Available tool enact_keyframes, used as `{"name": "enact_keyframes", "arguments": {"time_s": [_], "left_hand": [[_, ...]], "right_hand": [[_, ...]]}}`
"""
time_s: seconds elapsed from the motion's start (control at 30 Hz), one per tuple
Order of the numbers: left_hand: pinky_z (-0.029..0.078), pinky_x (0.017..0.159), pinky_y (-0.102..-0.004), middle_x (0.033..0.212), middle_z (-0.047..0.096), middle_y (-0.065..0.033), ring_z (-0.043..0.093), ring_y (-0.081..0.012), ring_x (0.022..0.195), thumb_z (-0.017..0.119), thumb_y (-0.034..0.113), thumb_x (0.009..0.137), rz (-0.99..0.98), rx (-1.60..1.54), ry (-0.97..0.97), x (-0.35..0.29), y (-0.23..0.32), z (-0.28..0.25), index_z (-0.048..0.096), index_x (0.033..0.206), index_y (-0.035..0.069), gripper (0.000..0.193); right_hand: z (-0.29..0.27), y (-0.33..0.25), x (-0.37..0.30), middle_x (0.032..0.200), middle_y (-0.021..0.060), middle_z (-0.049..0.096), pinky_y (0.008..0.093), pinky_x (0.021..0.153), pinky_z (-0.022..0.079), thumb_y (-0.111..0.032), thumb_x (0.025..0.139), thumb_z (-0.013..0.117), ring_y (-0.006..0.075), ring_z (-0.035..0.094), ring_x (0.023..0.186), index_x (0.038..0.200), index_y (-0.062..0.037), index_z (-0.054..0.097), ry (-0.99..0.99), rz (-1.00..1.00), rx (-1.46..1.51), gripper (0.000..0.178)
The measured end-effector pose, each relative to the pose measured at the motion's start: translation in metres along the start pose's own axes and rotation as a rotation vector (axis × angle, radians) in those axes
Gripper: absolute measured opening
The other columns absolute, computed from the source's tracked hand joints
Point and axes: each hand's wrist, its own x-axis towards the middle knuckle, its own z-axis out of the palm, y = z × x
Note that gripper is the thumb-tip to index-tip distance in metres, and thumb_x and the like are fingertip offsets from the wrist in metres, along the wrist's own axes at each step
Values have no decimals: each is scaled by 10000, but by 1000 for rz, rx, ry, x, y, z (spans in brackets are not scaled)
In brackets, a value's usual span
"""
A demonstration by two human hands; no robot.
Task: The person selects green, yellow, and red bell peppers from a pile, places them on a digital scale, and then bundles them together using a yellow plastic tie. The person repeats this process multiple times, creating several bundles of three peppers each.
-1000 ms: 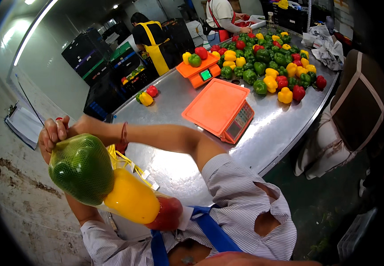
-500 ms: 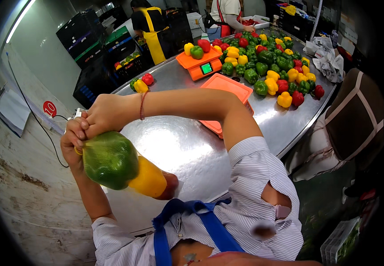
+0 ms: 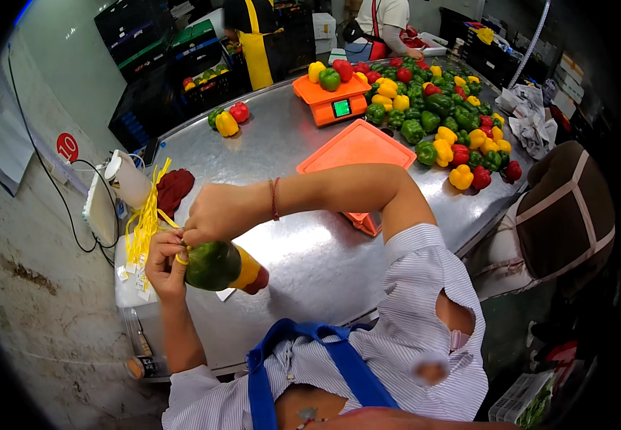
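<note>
At the table's left side I hold a mesh bag of bell peppers (image 3: 214,265) by its gathered neck. A green, a yellow and a red pepper lie in a row inside it, the bag slanting down to the right. My left hand (image 3: 166,264) is closed round the neck, with a bit of yellow showing at its fingers. From above, my right hand (image 3: 217,213), fingers bent down, pinches the same neck; its fingertips are partly hidden. Beside my left hand hangs a bunch of yellow strips (image 3: 144,233) with white tags.
A dark red cloth (image 3: 174,188) and white device (image 3: 128,179) are at the left. Loose bell peppers (image 3: 461,115) cover the far right, near an orange scale (image 3: 330,104) and an orange tray (image 3: 360,147). Two people (image 3: 389,21) stand beyond the metal table (image 3: 310,265).
Both hands and the bagged peppers have moved right and down, away from the wall. The yellow strips and red cloth have come into sight.
</note>
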Motion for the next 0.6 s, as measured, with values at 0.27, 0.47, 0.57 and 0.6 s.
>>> {"name": "enact_keyframes", "arguments": {"time_s": [0.27, 0.47, 0.57, 0.6], "left_hand": [[417, 815, -258, 1002, 571, -94, 538, -141, 906, 522, 64, 847, -353, -34, 182, -47, -40, 22, 549, 987, -33, 172], [438, 761, -209, 934, 595, -80, 566, -113, 835, 510, 64, 860, -486, -129, 207, -61, -53, 30, 541, 1013, -39, 187], [433, 778, -218, 931, 597, -84, 558, -117, 857, 525, 36, 846, -498, -216, 236, -58, -46, 35, 555, 954, -57, 145], [434, 765, -213, 923, 596, -82, 557, -112, 849, 526, 35, 846, -487, -183, 231, -59, -46, 35, 556, 949, -55, 140]], "right_hand": [[37, -19, -16, 548, 88, 538, 359, 439, 443, -162, 674, 595, 280, 562, 486, 866, -92, 512, -177, 244, 139, 221], [46, -27, -26, 621, 149, 583, 390, 499, 456, -212, 742, 544, 305, 575, 544, 866, -56, 596, -270, 548, 355, 205], [63, -25, -35, 641, 186, 577, 393, 530, 452, -223, 767, 502, 304, 585, 591, 798, -34, 612, -131, 632, 550, 220], [71, -23, -38, 618, 171, 571, 371, 514, 441, -217, 772, 495, 276, 573, 566, 785, -31, 611, -102, 663, 641, 219]]}}
